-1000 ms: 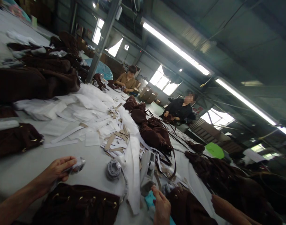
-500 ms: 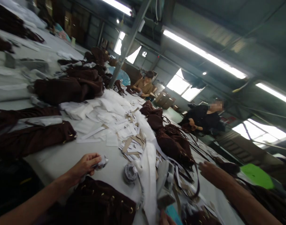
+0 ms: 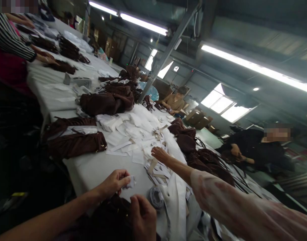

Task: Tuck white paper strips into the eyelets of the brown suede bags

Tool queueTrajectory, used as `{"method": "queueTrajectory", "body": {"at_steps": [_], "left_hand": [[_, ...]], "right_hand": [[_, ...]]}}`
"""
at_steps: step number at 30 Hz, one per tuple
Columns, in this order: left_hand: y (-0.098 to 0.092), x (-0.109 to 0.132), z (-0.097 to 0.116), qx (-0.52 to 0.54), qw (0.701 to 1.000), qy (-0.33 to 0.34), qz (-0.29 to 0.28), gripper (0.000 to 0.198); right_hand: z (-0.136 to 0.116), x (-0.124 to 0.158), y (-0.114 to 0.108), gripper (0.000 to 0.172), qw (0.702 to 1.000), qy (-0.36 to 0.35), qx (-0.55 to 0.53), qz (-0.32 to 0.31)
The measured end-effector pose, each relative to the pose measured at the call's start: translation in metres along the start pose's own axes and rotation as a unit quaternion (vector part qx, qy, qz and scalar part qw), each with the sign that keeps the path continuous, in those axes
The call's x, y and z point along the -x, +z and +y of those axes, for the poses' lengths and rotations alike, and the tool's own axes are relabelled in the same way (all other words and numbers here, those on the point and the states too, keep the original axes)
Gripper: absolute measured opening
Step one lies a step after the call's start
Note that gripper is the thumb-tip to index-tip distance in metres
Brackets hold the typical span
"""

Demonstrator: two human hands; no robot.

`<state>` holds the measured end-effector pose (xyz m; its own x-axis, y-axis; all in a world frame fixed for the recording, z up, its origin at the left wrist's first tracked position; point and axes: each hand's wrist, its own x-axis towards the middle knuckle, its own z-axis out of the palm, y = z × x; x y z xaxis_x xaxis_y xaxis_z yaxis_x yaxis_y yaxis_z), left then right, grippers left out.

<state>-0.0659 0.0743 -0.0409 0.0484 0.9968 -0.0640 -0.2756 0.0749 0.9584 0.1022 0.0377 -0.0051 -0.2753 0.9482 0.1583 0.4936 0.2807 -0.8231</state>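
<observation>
My left hand (image 3: 119,182) is closed on a small crumpled piece of whitish plastic wrap (image 3: 130,181), pinched between thumb and fingers. Just under both hands is a dark brown bag (image 3: 108,216), mostly in shadow. My right hand (image 3: 144,217) is at the bag's right side with its fingers curled; what they hold, if anything, is hidden. A roll of grey-white tape or strip (image 3: 156,198) lies on the table right of my hands.
A co-worker's hand (image 3: 160,154) reaches in from the right over white sheets (image 3: 135,129) and card strips (image 3: 158,172). Brown bags (image 3: 75,142) lie at left, more bags (image 3: 186,144) at right. Other people work around the table; a slanted post (image 3: 166,55) stands behind.
The view has swung left. My right hand has come from beside a turquoise item to the bag near my left hand. The co-worker's arm has reached further across the table.
</observation>
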Motion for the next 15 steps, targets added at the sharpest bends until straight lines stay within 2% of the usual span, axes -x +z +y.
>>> {"method": "queueTrajectory", "body": {"at_steps": [2, 5, 15], "left_hand": [[-0.002, 0.0, -0.002, -0.006, 1.0, 0.008, 0.0, 0.035], [-0.003, -0.001, -0.003, -0.015, 1.0, 0.018, 0.0, 0.032], [-0.003, -0.002, -0.005, -0.014, 1.0, 0.022, -0.001, 0.029]], "right_hand": [[-0.005, -0.015, 0.013, 0.037, 1.0, 0.009, -0.005, -0.015], [-0.006, -0.034, 0.021, 0.04, 0.999, 0.037, 0.007, -0.005], [0.004, -0.035, 0.028, 0.053, 0.993, 0.102, 0.047, 0.036]]}}
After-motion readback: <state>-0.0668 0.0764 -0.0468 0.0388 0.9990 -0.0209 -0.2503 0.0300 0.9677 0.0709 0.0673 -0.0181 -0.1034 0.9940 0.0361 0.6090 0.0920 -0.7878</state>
